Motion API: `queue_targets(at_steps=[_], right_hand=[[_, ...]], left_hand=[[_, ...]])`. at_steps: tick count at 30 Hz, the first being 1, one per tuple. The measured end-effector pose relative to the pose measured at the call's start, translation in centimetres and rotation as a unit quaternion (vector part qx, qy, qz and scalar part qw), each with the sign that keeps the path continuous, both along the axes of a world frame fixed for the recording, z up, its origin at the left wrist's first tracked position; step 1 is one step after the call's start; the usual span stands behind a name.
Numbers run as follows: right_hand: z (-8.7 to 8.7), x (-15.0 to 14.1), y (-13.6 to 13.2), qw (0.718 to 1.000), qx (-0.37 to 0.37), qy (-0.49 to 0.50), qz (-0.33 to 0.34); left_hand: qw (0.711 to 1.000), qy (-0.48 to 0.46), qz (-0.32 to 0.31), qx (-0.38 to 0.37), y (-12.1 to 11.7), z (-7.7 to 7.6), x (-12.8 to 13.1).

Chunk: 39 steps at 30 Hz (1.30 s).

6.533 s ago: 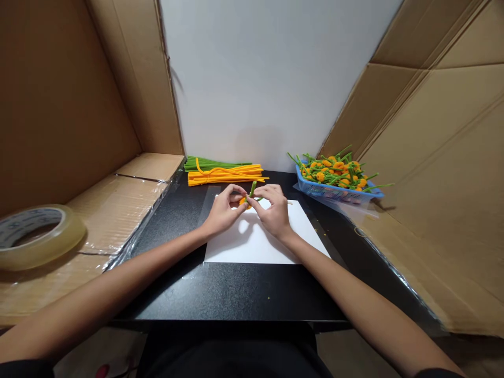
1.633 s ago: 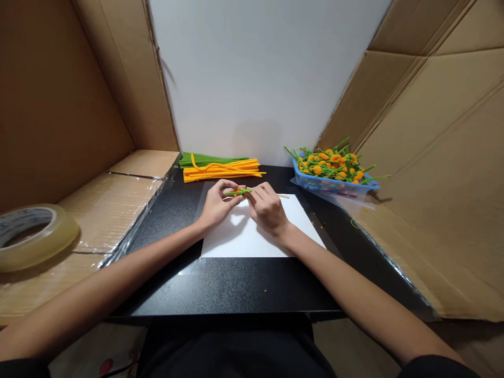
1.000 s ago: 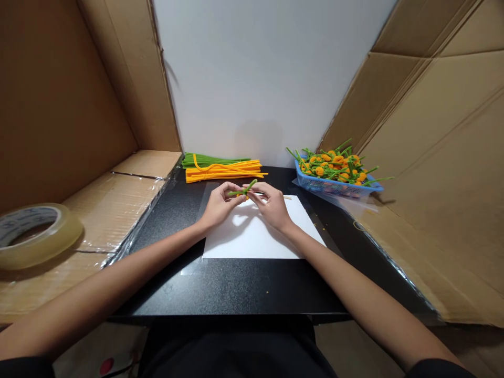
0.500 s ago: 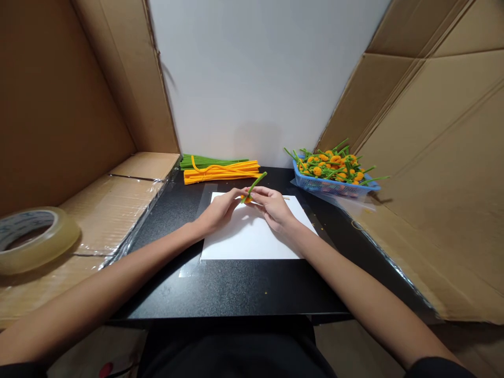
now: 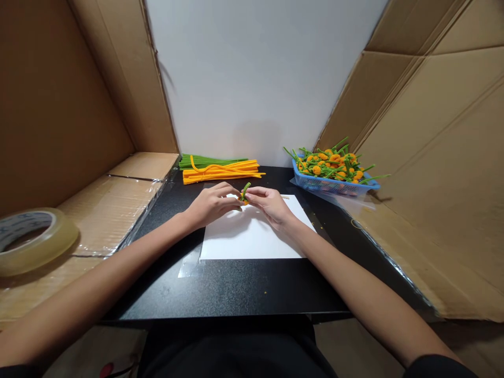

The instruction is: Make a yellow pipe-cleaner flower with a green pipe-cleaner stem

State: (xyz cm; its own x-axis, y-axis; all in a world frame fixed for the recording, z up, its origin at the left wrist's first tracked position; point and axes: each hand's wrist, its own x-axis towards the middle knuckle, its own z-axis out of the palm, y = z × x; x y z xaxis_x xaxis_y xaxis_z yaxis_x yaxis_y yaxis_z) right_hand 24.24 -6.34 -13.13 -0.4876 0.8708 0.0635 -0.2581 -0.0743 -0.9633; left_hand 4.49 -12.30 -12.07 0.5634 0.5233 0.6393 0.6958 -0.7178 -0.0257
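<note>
Above the white sheet of paper [image 5: 252, 239], a small pipe-cleaner flower [image 5: 245, 196] with an orange head and a green stem is held between both hands. My right hand [image 5: 271, 205] pinches it from the right with thumb and forefinger. On the other side, my left hand [image 5: 216, 205] closes its fingertips at the flower's left edge, the other fingers bent above it. The fingertips cover part of the orange head. The green stem sticks up short and bent between the hands.
Behind the paper lie bundles of green pipe cleaners [image 5: 208, 160] and orange pipe cleaners [image 5: 224, 172]. A blue basket [image 5: 331, 186] at the back right holds many orange-and-green pieces. A tape roll [image 5: 63, 239] rests on cardboard at the left. Cardboard walls flank the black table [image 5: 236, 289].
My left hand has shifted slightly left and changed its finger position. The green stem, long and slanting up right before, now looks shorter and bent. My right hand has hardly moved.
</note>
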Motion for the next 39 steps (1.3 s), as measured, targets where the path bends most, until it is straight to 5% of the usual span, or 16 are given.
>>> queue_targets(at_steps=[5, 14, 24, 39], right_hand=[[-0.1, -0.1, -0.3, 0.998, 0.066, 0.001, -0.005], [-0.4, -0.7, -1.0, 0.984, 0.16, -0.002, -0.076], [-0.2, -1.1, -1.9, 0.996, 0.035, 0.078, -0.034], [-1.0, -0.6, -0.9, 0.992, 0.115, 0.044, -0.013]], left_hand=[[0.991, -0.124, -0.006, -0.043, 0.2, 0.0, 0.7], [0.938, -0.31, 0.086, -0.129, -0.7, 0.1, 2.3], [0.863, -0.443, 0.119, -0.21, -1.0, -0.3, 3.3], [0.816, -0.509, 0.093, -0.256, -0.5, -0.6, 3.1]])
